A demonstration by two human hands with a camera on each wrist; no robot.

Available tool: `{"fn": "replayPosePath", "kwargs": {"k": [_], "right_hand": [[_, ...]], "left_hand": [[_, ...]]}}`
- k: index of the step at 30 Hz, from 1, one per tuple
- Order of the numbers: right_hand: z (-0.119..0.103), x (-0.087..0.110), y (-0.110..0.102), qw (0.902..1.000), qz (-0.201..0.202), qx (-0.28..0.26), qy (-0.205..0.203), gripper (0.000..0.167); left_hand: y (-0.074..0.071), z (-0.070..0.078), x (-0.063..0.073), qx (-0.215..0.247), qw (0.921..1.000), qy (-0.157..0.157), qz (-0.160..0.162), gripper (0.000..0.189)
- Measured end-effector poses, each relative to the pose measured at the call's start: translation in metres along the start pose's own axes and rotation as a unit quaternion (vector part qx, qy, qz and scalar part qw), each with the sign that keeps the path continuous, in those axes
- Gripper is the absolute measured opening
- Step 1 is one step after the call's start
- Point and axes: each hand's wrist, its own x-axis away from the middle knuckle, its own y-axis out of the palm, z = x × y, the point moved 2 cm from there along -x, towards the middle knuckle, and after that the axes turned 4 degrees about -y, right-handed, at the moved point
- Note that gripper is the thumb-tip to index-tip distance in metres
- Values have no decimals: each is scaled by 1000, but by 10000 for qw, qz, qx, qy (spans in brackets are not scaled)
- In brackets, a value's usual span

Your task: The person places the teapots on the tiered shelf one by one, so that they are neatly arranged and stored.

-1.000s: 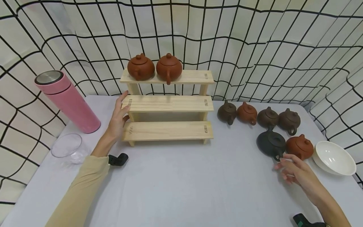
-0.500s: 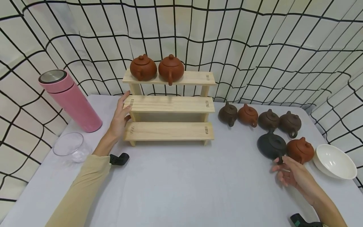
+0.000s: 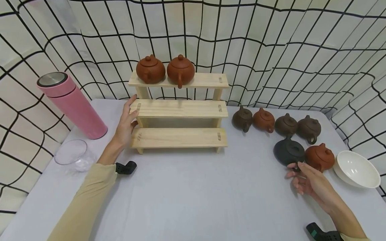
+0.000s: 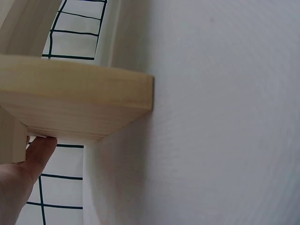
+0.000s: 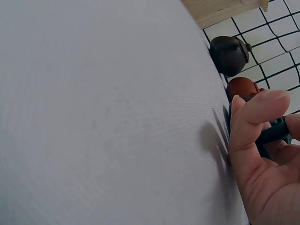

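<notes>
A three-tier wooden shelf rack (image 3: 178,138) stands near the back of the table. My left hand (image 3: 123,129) holds its left end at the middle tier; in the left wrist view a fingertip shows under the pale board (image 4: 79,89). At the right, my right hand (image 3: 316,187) pinches the handle of a flat black teapot (image 3: 287,151) between thumb and fingers. In the right wrist view the dark handle (image 5: 274,133) lies between the fingers, and the hand hides most of the pot. The teapot sits low at the table, beside an orange-brown teapot (image 3: 319,157).
Two reddish teapots (image 3: 181,71) sit on the top tier. Brown and reddish teapots (image 3: 285,124) line the back right. A white bowl (image 3: 357,169) is at the far right. A pink flask (image 3: 75,107) and a clear glass (image 3: 72,155) stand left. Black netting (image 3: 256,40) encloses the table.
My right hand has moved slightly and its thumb and fingers have come together on the black teapot's handle. My left hand has stayed on the rack.
</notes>
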Motion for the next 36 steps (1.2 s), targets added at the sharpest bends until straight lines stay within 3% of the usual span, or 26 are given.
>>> {"fn": "replayPosePath", "kwargs": {"k": [16, 25, 29, 36], "right_hand": [[2, 1, 2, 9967, -32, -702, -409, 32], [-5, 14, 17, 9985, 361, -3, -417, 32], [-18, 16, 28, 9974, 171, 75, -697, 31], [-58, 2, 57, 9868, -131, -219, -1597, 27]], "left_hand": [[2, 3, -1, 32, 10000, 55, -25, 65], [2, 1, -1, 51, 9999, 58, -64, 64], [3, 0, -2, 61, 9999, 60, -69, 64], [3, -2, -1, 75, 10000, 36, -26, 65]]}}
